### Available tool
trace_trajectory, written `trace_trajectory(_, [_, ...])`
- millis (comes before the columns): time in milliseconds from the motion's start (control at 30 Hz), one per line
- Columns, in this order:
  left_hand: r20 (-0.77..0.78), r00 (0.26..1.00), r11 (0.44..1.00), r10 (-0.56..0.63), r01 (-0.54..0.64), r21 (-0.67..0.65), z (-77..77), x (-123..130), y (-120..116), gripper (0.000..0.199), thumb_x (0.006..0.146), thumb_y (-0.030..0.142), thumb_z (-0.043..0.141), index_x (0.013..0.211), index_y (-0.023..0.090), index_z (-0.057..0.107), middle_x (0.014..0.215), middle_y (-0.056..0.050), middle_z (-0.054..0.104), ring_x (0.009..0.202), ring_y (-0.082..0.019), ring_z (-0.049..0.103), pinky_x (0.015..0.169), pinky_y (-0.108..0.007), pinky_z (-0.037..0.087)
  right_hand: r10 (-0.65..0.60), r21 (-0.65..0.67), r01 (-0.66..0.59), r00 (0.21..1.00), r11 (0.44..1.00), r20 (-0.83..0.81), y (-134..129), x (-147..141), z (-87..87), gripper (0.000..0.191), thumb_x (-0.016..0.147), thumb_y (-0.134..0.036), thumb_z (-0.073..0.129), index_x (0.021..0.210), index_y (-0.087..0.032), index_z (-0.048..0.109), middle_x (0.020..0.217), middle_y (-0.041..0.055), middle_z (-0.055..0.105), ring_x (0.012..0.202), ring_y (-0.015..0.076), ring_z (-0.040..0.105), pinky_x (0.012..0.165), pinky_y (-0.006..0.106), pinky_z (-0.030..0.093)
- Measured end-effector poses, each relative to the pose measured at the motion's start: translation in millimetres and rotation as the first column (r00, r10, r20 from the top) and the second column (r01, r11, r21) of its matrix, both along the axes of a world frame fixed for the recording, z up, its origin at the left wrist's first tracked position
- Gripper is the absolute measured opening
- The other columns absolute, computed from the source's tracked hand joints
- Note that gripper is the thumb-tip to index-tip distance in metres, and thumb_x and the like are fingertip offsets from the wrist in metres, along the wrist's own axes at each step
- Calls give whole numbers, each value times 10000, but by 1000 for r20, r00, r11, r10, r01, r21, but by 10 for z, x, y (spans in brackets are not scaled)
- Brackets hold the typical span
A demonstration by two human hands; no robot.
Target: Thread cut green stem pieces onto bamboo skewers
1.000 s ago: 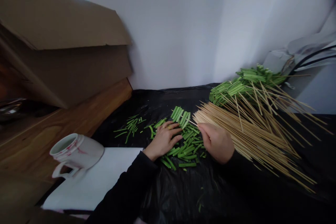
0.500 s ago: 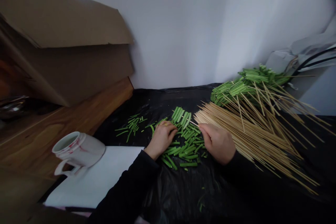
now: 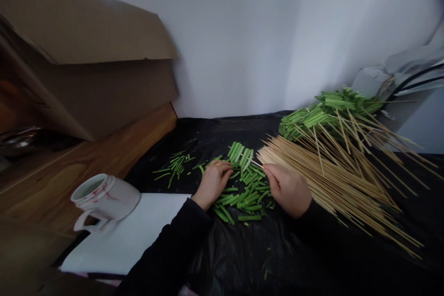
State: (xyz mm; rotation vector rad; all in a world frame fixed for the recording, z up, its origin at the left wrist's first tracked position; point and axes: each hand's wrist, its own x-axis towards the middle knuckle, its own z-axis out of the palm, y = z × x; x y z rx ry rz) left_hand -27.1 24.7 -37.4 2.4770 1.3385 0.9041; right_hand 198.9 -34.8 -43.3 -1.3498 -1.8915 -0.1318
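A big cardboard box (image 3: 86, 55) leaned against the wall well to the left of both hands, over a wooden ledge (image 3: 86, 166). Black plastic sheeting (image 3: 243, 249) covered the work surface under the hands. Right of the right hand (image 3: 287, 189) spread a wide heap of bamboo skewers (image 3: 340, 175), its near ends touching that hand; beyond it, against the wall, lay a stack of already threaded green stalks (image 3: 322, 113). A white sheet (image 3: 132, 236) lay left of the left forearm, with a tipped white mug (image 3: 104, 201) on its far corner. Between the two hands sat the loose pile of cut green stalk pieces (image 3: 246, 185); a smaller scatter of trimmings (image 3: 175, 165) lay beyond the left hand (image 3: 213, 181). The right hand was closed around a single skewer (image 3: 255, 163) pointing left across the pile. The left hand's fingers were curled down onto the pieces; I couldn't tell whether they pinched one.
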Motion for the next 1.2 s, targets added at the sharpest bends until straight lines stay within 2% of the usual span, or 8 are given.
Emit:
trace_trajectory(133, [207, 952, 974, 226, -217, -67, 80, -33, 5, 129, 757, 316, 685, 698, 201, 683, 764, -31, 714, 770, -202, 625, 745, -328, 457, 4, -8, -4, 1000, 1000, -15, -7, -3, 8, 272, 956, -241, 395, 984, -186, 660, 925, 53, 703, 861, 168, 647, 748, 254, 422])
trace_trajectory(233, [355, 889, 955, 289, -240, -176, 115, -53, 22, 162, 715, 322, 714, 749, 181, 644, 696, -10, 680, 657, -162, 613, 638, -274, 442, 14, -4, -14, 1000, 1000, -10, -17, -10, 10, 276, 955, -240, 391, 983, -192, 661, 933, 54, 705, 846, 163, 647, 726, 251, 421])
trace_trajectory(400, [644, 714, 928, 274, -20, -372, 136, -63, 63, 332, 770, 341, 674, 1040, 148, 652, 761, -50, 730, 732, -171, 663, 725, -283, 479, 18, -14, -18, 1000, 1000, 3, -21, -25, -11, 277, 954, -250, 393, 971, -192, 664, 937, 55, 704, 846, 167, 649, 708, 253, 423])
trace_trajectory(500, [758, 560, 881, 335, 100, -463, 151, -66, 65, 303, 764, 366, 692, 955, 130, 689, 802, -72, 734, 759, -163, 664, 727, -264, 484, 30, -19, -30, 1000, 999, 9, -18, -33, -33, 290, 960, -256, 381, 966, -195, 665, 940, 57, 702, 845, 165, 648, 698, 254, 425])
trace_trajectory(633, [809, 359, 758, 465, 311, -574, 175, -78, 61, 213, 727, 283, 750, 888, 151, 702, 925, -62, 726, 796, -123, 651, 678, -207, 481, 49, -15, -49, 999, 999, 14, -21, -40, -59, 296, 962, -253, 373, 951, -202, 665, 929, 52, 702, 827, 157, 646, 684, 251, 426])
trace_trajectory(733, [816, 270, 717, 511, 390, -578, 185, -85, 69, 154, 736, 187, 743, 883, 144, 722, 858, -37, 708, 735, -82, 626, 651, -174, 483, 68, -20, -68, 998, 997, 18, -34, -48, -63, 296, 959, -238, 370, 948, -203, 664, 931, 45, 702, 818, 153, 646, 684, 251, 427])
trace_trajectory(933, [811, 199, 677, 551, 460, -574, 197, -88, 81, 155, 776, 131, 702, 929, 146, 721, 796, -27, 688, 702, -67, 620, 628, -149, 493, 84, -79, -81, 996, 994, 25, -66, -66, -34, 301, 960, -222, 365, 963, -196, 664, 922, 43, 705, 819, 151, 642, 709, 252, 423])
trace_trajectory(1200, [816, 212, 681, 537, 462, -568, 191, -85, 89, 121, 771, 135, 710, 891, 141, 722, 801, -29, 697, 685, -67, 616, 601, -145, 489, 122, -83, -120, 992, 989, 22, -67, -80, -41, 298, 962, -229, 359, 965, -193, 655, 915, 47, 701, 828, 157, 645, 733, 251, 432])
